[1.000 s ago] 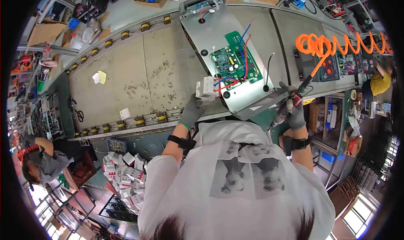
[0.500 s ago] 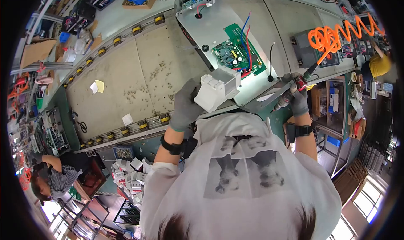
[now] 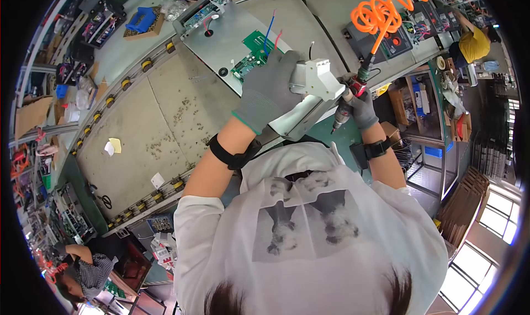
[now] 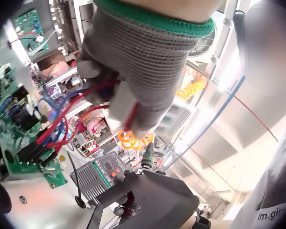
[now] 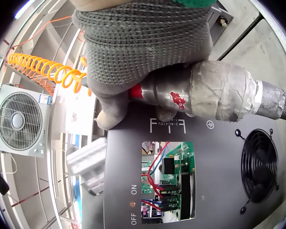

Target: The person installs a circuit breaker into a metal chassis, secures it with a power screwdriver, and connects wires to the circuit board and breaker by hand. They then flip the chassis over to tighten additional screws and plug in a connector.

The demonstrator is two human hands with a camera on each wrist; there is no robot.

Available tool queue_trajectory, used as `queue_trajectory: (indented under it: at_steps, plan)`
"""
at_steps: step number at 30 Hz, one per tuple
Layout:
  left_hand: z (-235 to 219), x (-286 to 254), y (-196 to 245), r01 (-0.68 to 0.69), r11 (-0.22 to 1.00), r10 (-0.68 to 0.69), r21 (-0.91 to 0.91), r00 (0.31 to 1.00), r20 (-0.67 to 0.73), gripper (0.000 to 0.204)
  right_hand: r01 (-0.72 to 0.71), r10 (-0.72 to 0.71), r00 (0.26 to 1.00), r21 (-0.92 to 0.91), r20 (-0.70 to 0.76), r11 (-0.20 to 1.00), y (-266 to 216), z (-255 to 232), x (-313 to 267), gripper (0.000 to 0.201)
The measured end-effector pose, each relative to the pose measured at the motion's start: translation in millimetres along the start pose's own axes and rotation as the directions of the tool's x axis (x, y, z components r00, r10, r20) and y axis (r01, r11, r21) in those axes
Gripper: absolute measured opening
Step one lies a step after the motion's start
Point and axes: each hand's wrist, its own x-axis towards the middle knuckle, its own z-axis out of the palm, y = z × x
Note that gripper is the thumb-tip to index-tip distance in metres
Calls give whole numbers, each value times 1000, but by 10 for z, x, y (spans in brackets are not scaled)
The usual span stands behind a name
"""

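Note:
My gloved left hand [image 3: 270,88] grips a white circuit breaker [image 3: 319,78], raised over the near end of the metal chassis [image 3: 215,44]. Red and blue wires [image 4: 69,107] run from the green circuit board [image 4: 19,129] up to that hand. In the right wrist view the breaker [image 5: 88,164] appears beside the dark end panel [image 5: 219,167], which has a square cutout and a fan grille. My gloved right hand [image 3: 364,112] holds an air screwdriver [image 3: 343,113] in curled fingers, its bit pointing down, close over the panel.
An orange coiled hose [image 3: 375,18] runs to the screwdriver. A dark control box [image 3: 381,39] stands on the bench to the right. Scattered screws [image 3: 176,122] lie on the bench at left, with scissors [image 3: 104,200] farther left. More breakers [image 3: 164,247] are piled below.
My left hand has carried the breaker from the chassis's left side across to the right, near the right hand. The right hand still holds the screwdriver. The head view has shifted.

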Motion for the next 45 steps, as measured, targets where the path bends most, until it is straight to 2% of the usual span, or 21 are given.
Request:
queue_trajectory:
  at_steps: [1,3,5,7,9,12,14,15,17,21,27,28,30,33,34,35,37,39,41,43,45]
  plan:
    - [34,26,40,-8,1000,8,-5,1000,8,52,0,0,1000,7,4,1000,-4,19,10,42]
    - [88,65,129,-31,877,-84,480,973,215,47,31,-31,999,-28,15,999,0,22,21,41]
    - [82,85,145,-35,862,-117,505,957,267,45,5,-5,1000,-16,8,1000,-20,45,13,40]
    - [15,119,188,-114,823,-174,556,882,438,45,23,-23,1000,3,8,1000,-14,53,21,39]
    - [89,74,160,-185,805,-120,564,880,460,55,35,-35,999,26,5,999,7,65,18,38]
    - [144,60,237,-138,796,-230,589,832,505,59,3,0,999,55,-46,998,69,53,29,37]
    - [134,90,306,-208,804,-249,558,734,632,61,-29,34,997,60,-73,998,53,69,28,37]
    - [174,60,276,-220,805,-242,551,726,644,61,-62,67,994,61,-90,996,36,84,20,37]
    - [280,-36,131,-153,833,-148,531,864,481,59,-64,72,991,76,-113,995,120,24,48,39]
    - [392,-109,13,-224,836,40,501,935,351,61,-109,120,982,82,-148,991,256,-18,49,42]
    - [332,-110,22,-209,888,24,410,911,412,45,-203,200,962,3,-188,979,124,62,27,42]
    - [371,-95,27,-188,868,-17,459,913,407,44,-144,143,966,10,-215,989,162,96,33,41]
    - [377,-110,59,-163,846,-84,508,900,428,41,-201,197,962,1,-188,980,176,49,39,46]
    - [358,-81,50,-116,872,-144,476,869,474,50,-233,224,953,-23,-202,972,-34,125,-13,50]
    - [331,-100,61,-142,870,-125,473,862,490,50,-260,244,951,-64,-191,963,-86,143,-31,52]
    - [287,-129,76,-151,864,-111,480,873,474,49,-112,105,985,-44,-138,993,-50,168,-6,55]
    - [267,-109,98,-188,856,-77,481,875,478,48,-156,136,974,-100,-181,983,-35,158,-45,57]
    - [266,-107,103,-185,803,-158,566,850,502,46,-144,133,971,-43,-197,989,3,176,-29,58]
    - [282,-101,91,-220,803,-122,554,849,513,43,-250,242,963,-50,-121,967,-28,155,-6,58]
    - [300,-63,109,-184,722,-319,667,767,557,37,-181,177,974,-16,-144,983,108,162,49,58]
    - [276,-61,87,-145,748,-317,648,780,540,35,-177,165,973,-64,-159,982,19,190,16,55]
